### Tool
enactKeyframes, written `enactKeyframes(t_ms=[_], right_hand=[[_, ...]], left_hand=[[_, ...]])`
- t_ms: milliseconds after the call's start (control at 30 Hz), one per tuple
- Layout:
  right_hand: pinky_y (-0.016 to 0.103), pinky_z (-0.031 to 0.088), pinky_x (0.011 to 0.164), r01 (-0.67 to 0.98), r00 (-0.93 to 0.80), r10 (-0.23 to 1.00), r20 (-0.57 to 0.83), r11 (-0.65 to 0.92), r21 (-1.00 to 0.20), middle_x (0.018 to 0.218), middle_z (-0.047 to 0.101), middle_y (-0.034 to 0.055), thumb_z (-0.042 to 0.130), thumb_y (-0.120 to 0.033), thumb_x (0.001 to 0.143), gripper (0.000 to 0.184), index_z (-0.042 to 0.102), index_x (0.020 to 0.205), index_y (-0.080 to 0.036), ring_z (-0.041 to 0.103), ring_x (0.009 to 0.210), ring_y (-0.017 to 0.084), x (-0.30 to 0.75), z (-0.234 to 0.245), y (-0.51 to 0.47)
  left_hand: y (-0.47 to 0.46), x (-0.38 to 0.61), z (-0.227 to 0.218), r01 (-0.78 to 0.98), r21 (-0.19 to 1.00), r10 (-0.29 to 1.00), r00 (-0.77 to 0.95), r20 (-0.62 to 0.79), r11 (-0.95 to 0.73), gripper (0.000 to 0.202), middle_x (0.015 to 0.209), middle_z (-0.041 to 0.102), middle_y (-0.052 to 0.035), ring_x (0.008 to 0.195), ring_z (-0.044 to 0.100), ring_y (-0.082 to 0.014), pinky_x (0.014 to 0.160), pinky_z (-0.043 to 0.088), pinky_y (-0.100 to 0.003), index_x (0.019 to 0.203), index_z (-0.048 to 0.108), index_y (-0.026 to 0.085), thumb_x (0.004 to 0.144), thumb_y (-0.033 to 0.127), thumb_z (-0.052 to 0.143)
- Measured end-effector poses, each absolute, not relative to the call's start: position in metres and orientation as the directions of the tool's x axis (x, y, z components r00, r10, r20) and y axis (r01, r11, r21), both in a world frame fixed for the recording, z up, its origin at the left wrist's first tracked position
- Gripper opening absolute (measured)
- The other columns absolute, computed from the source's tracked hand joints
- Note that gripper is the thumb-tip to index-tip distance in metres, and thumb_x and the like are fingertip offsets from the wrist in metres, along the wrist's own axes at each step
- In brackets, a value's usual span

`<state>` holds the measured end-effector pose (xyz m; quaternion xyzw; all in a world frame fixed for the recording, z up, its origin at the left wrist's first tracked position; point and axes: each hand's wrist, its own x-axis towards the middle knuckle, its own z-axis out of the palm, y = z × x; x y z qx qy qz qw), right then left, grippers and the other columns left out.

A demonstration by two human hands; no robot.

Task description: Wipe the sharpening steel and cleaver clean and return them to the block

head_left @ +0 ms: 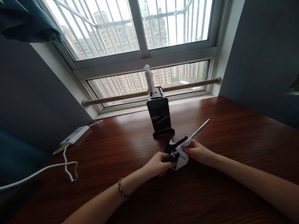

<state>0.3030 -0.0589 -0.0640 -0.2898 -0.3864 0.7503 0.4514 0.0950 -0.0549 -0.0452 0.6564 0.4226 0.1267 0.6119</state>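
Above the table, my left hand [157,165] is closed round the black handle of a metal rod [200,128]; the exact kind of tool I cannot tell. A metal collar shows where the handle ends, and the bare shaft slants up to the right. Wrapped about the shaft's middle is a black and white cloth [181,158], its white end hanging below the rod. My right hand [198,151] pinches this cloth against the shaft, fingers closed, a short way from the left hand. The cloth hides part of the shaft.
Beyond my hands, a black stand [159,114] is on the brown wooden table [121,140], before a box with white tissue [149,79] sticking up. At the left edge lie a white power bank [75,135] and a looped white cable [46,168]. A barred window closes the far side.
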Motion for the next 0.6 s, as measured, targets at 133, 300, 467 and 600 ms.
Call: enactKeyframes(t_ms=[133, 300, 467, 600], right_hand=[[0.026, 0.051, 0.081, -0.452, -0.436, 0.898, -0.066, -0.282, -0.846, 0.097, 0.065, 0.009, 0.074, -0.022, 0.071, 0.027, 0.067, 0.095, -0.012, 0.063, 0.088, 0.016, 0.3033, -0.0665, -0.0586], [0.025, 0.051, 0.079, -0.441, -0.453, 0.891, -0.028, -0.252, -0.861, 0.097, 0.065, 0.0096, 0.073, -0.022, 0.073, 0.027, 0.066, 0.097, -0.011, 0.063, 0.086, 0.016, 0.3034, -0.0687, -0.0593], [0.025, 0.05, 0.08, -0.44, -0.448, 0.893, -0.034, -0.254, -0.861, 0.096, 0.065, 0.0095, 0.074, -0.022, 0.071, 0.027, 0.066, 0.095, -0.011, 0.063, 0.086, 0.015, 0.3023, -0.0691, -0.0589], [0.026, 0.049, 0.08, -0.451, -0.403, 0.914, -0.047, -0.244, -0.858, 0.097, 0.065, 0.0098, 0.075, -0.025, 0.07, 0.031, 0.066, 0.096, -0.011, 0.063, 0.086, 0.016, 0.3003, -0.068, -0.0585]], left_hand=[[-0.0548, 0.0951, -0.0442, 0.399, 0.91, 0.71, 0.61, -0.352, 0.108, 0.025, 0.042, 0.043, 0.0058, 0.031, 0.034, -0.005, 0.03, 0.021, -0.018, 0.065, 0.051, 0.015, 0.074, 0.036, 0.061], [-0.0545, 0.0937, -0.0467, 0.396, 0.913, 0.707, 0.617, -0.345, 0.1, 0.025, 0.043, 0.044, 0.0052, 0.031, 0.034, -0.0049, 0.03, 0.021, -0.018, 0.067, 0.052, 0.014, 0.075, 0.037, 0.06], [-0.054, 0.0932, -0.0464, 0.409, 0.906, 0.708, 0.609, -0.358, 0.106, 0.025, 0.043, 0.044, 0.0056, 0.031, 0.035, -0.0052, 0.03, 0.022, -0.018, 0.068, 0.052, 0.014, 0.074, 0.037, 0.061], [-0.0546, 0.0952, -0.0467, 0.38, 0.918, 0.714, 0.611, -0.342, 0.115, 0.023, 0.044, 0.044, 0.0058, 0.032, 0.035, -0.0049, 0.03, 0.023, -0.017, 0.07, 0.052, 0.014, 0.074, 0.036, 0.061]])
